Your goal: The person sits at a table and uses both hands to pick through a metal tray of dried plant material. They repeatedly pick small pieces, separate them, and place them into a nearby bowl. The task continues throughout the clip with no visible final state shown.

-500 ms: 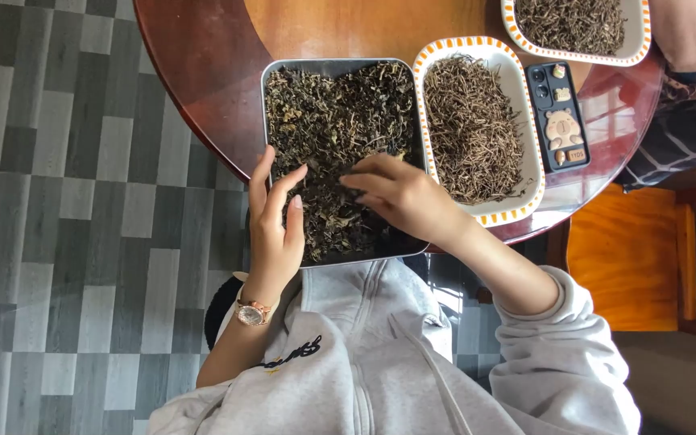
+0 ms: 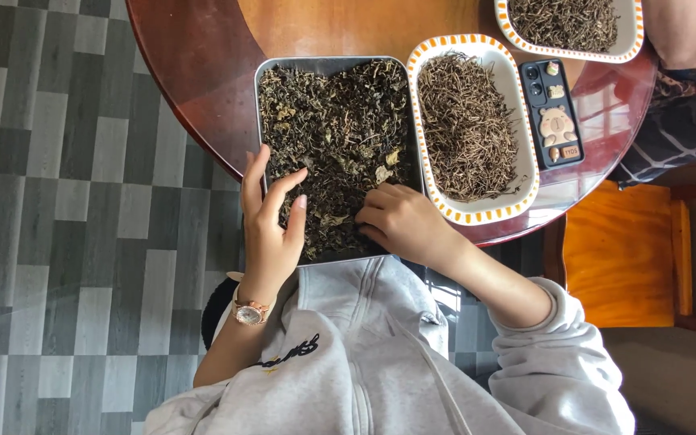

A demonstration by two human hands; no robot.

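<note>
Left hand [image 2: 271,221] rests at the near-left rim of the metal tray [image 2: 261,105], fingers loosely spread, gripping nothing. Right hand [image 2: 400,221] lies curled on the dried leaves [image 2: 340,129]; whether it pinches any, cannot tell. Orange-rimmed white dish [image 2: 529,161] of stems touches the tray's right side. Round bench [image 2: 195,72] edge lies just beyond.

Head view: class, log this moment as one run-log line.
left hand: open, at rectangular metal tray edge | right hand: fingers curled in dark dried leaves | beside: white orange-rimmed dish
</note>
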